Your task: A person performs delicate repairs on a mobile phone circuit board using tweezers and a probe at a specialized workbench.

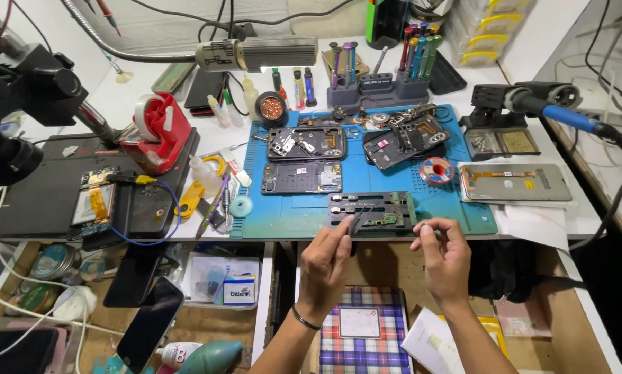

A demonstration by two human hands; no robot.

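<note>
Left hand (325,257) at the near edge of the blue mat (394,181), grip pinched on tweezers (358,219) whose tips touch the circuit-board holder (372,210) on the mat. Right hand (444,253) just right of the holder, fingertips pinched together; contents too small to tell.

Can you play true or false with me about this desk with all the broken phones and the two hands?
1. The left hand holds tweezers. True.
2. The work mat is pink. False: it is blue.
3. The tape dispenser is red. True.
4. The right hand grips the soldering iron. False: the iron rests in its stand, apart from the hand.
5. The tweezers reach to a circuit board in the holder. True.
</note>
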